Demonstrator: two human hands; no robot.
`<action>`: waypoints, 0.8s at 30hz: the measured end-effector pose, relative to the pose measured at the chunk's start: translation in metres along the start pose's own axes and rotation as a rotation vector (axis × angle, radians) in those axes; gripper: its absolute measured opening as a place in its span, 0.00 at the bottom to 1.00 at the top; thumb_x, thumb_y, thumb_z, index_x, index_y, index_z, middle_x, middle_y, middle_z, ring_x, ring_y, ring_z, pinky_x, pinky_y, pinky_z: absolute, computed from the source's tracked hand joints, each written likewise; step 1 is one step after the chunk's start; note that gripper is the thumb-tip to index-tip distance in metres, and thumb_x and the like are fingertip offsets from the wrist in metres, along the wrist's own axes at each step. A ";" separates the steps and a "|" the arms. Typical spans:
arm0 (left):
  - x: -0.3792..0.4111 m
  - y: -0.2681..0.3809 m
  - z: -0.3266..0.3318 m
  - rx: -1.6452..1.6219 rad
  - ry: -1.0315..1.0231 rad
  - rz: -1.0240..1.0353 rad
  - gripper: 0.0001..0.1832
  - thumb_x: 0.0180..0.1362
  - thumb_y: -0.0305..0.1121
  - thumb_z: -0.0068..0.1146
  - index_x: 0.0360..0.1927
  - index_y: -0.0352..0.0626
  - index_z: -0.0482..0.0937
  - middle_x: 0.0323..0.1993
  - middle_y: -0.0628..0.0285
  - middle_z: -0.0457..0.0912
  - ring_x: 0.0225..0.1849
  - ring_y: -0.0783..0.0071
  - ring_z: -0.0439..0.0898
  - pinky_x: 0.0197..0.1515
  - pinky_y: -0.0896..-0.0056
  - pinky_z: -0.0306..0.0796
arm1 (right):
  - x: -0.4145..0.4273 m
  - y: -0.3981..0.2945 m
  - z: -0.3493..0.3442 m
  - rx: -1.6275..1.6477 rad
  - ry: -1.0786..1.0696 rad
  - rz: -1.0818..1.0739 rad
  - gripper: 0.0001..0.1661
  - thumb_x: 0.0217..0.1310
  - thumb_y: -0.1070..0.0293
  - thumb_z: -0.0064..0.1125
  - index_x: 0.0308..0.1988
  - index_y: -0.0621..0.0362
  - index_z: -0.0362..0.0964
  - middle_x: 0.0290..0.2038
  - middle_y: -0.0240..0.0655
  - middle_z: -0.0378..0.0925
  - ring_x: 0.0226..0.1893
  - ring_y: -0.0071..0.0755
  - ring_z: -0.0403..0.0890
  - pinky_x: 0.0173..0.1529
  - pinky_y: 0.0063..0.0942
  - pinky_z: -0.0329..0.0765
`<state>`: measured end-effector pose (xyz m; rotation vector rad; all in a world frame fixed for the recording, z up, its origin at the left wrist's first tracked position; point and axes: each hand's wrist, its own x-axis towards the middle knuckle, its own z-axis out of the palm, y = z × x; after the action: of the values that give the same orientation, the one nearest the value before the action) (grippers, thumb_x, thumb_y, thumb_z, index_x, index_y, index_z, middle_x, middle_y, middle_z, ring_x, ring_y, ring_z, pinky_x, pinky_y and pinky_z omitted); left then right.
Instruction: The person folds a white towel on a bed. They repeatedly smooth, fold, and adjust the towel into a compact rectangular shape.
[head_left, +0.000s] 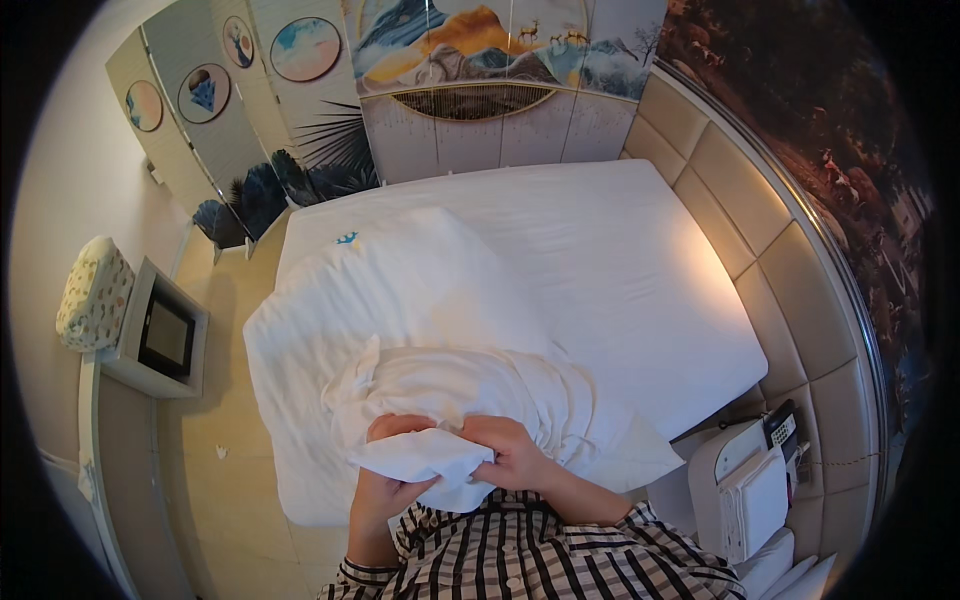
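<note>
White cloth, bunched and folded over at its edge, is held close to my body. My left hand grips its left part, the fingers partly covered by the fold. On its right side my right hand pinches the same cloth between thumb and fingers. Just beyond both hands, a rumpled heap of white bedding lies on the near part of the bed; whether it joins the held cloth is hidden. A white sheet or cover with a small blue mark spreads over the bed.
A padded beige headboard panel borders the bed on the right. At lower right stands a nightstand with a telephone and folded white cloths. Folding screens stand at far left. A boxed screen and patterned bundle are at left.
</note>
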<state>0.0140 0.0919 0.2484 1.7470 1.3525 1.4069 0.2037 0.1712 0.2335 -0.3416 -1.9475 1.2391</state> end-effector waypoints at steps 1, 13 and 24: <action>-0.001 -0.001 -0.002 0.040 -0.015 0.010 0.19 0.42 0.29 0.68 0.41 0.39 0.79 0.45 0.55 0.78 0.51 0.58 0.75 0.54 0.59 0.67 | 0.000 0.000 -0.001 0.006 -0.007 0.017 0.16 0.46 0.70 0.63 0.39 0.63 0.75 0.29 0.41 0.74 0.30 0.46 0.75 0.35 0.36 0.71; -0.021 -0.014 0.015 -0.024 0.291 -0.009 0.15 0.54 0.26 0.55 0.44 0.30 0.75 0.44 0.50 0.79 0.44 0.61 0.78 0.48 0.66 0.71 | -0.001 0.004 -0.012 -0.138 -0.003 0.004 0.14 0.54 0.72 0.59 0.43 0.63 0.77 0.30 0.41 0.77 0.29 0.45 0.77 0.34 0.34 0.73; -0.047 -0.040 0.014 -0.263 0.230 -0.203 0.20 0.61 0.28 0.50 0.55 0.28 0.68 0.52 0.50 0.73 0.51 0.66 0.74 0.53 0.68 0.68 | -0.037 0.024 -0.042 -0.027 0.038 0.464 0.11 0.56 0.70 0.61 0.39 0.63 0.79 0.32 0.37 0.82 0.29 0.27 0.78 0.34 0.22 0.72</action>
<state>0.0137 0.0662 0.1898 1.2751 1.3460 1.6225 0.2548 0.1885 0.2045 -0.8610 -1.9140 1.4798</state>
